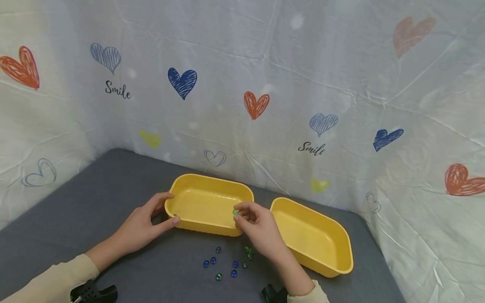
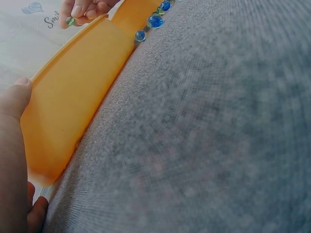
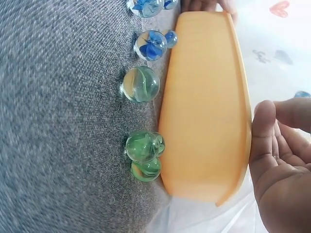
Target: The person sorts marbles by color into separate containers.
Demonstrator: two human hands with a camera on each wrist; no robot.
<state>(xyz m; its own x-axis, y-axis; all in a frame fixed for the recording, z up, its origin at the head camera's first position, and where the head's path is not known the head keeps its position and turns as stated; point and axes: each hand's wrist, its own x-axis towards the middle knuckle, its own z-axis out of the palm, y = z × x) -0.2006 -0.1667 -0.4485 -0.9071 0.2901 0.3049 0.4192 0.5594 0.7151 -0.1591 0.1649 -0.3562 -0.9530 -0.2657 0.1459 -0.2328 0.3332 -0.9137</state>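
My left hand (image 1: 141,225) grips the left end of a yellow plastic basin (image 1: 206,226), its thumb on the near rim and its fingers at the end wall. Over the right end of that basin, my right hand (image 1: 261,229) pinches a green glass marble (image 1: 235,212) between thumb and fingertips. The same green marble (image 2: 71,21) shows in the left wrist view, just above the rim. In front of the basin, several blue marbles (image 1: 213,260) and several green marbles (image 3: 142,146) lie loose on the cloth.
A second yellow basin (image 1: 311,263) stands to the right, behind my right wrist, with its inside visible. Dark grey cloth (image 1: 159,269) covers the table. Behind it hangs a white curtain (image 1: 227,50) printed with hearts.
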